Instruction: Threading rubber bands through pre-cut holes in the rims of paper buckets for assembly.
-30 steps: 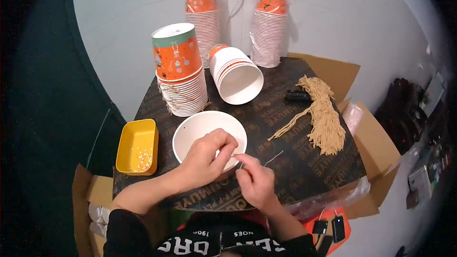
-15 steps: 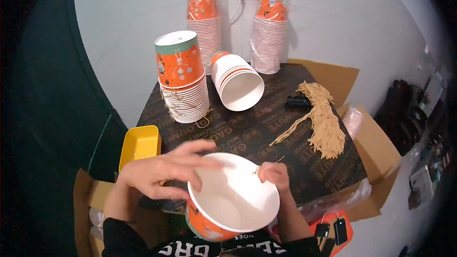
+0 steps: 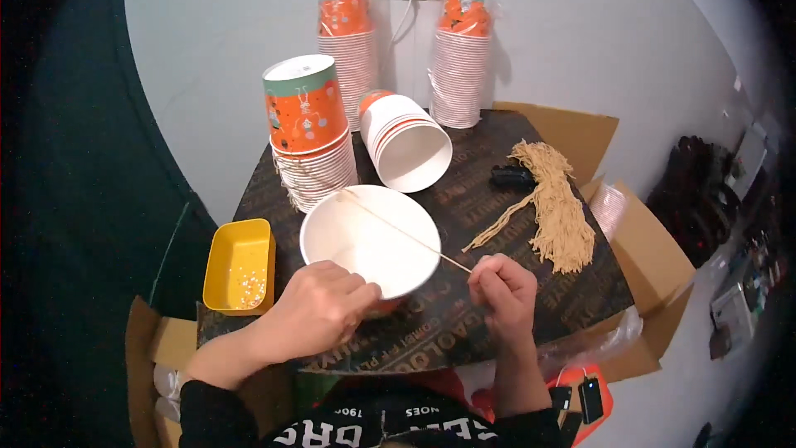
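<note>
A white paper bowl (image 3: 365,236) with an orange outer wall stands open side up on the dark table (image 3: 489,199) in front of me. My left hand (image 3: 319,307) grips its near rim. My right hand (image 3: 502,290) pinches one end of a thin tan string (image 3: 398,228) that runs taut across the bowl's mouth to its far left rim. A bundle of the same tan strings (image 3: 555,207) lies to the right on the table.
A stack of upturned orange bowls (image 3: 311,137) stands behind the bowl, a tipped stack (image 3: 406,141) beside it. Two wrapped stacks (image 3: 348,33) (image 3: 460,54) lean on the wall. A yellow tray with small beads (image 3: 240,265) sits left. Open cardboard boxes (image 3: 655,257) stand right.
The bowl was lifted and tilted toward me half a second ago; now it stands back on the table. The string is now stretched across its mouth by my right hand.
</note>
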Demonstrator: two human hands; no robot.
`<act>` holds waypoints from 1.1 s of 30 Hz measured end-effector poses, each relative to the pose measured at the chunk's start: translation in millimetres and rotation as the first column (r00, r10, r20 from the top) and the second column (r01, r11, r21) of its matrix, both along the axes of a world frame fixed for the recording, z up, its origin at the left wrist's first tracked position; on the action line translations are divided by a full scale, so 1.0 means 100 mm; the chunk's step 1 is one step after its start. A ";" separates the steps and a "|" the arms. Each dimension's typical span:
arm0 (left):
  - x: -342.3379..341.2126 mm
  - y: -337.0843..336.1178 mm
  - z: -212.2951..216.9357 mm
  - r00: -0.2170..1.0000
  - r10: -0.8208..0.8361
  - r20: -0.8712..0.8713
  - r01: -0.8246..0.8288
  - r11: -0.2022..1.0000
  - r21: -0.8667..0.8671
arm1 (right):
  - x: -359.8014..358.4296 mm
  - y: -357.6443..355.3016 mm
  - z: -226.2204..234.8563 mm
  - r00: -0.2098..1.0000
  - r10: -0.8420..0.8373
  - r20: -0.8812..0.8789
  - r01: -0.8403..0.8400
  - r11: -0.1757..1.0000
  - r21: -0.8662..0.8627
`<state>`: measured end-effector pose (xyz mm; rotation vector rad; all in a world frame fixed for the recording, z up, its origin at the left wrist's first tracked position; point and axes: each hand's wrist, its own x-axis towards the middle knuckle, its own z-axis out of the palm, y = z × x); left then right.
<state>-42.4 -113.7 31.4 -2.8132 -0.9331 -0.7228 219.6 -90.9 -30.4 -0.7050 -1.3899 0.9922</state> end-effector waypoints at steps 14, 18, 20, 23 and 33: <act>0.35 -0.12 -0.37 0.924 0.377 0.062 -0.382 0.908 0.173 | -0.22 -0.01 -0.32 0.279 0.179 -0.943 -0.642 0.765 -0.045; 0.43 -0.35 -0.50 0.912 0.292 0.289 -0.345 0.926 0.153 | -0.26 -0.02 -0.31 0.233 0.211 -0.949 -0.650 0.760 0.009; 0.46 -0.35 -0.67 0.928 0.102 0.359 -0.155 0.980 0.123 | -0.30 -0.03 -0.30 0.225 0.214 -0.951 -0.653 0.758 0.016; 0.62 -0.40 -0.79 0.884 0.317 0.343 -0.240 0.938 -0.249 | -0.37 -0.05 -0.31 0.207 0.221 -0.953 -0.663 0.748 0.029; 0.53 -0.30 -0.71 0.905 0.342 0.252 -0.157 0.821 -0.550 | -0.36 0.08 -0.58 0.801 -0.492 0.342 0.407 0.865 0.292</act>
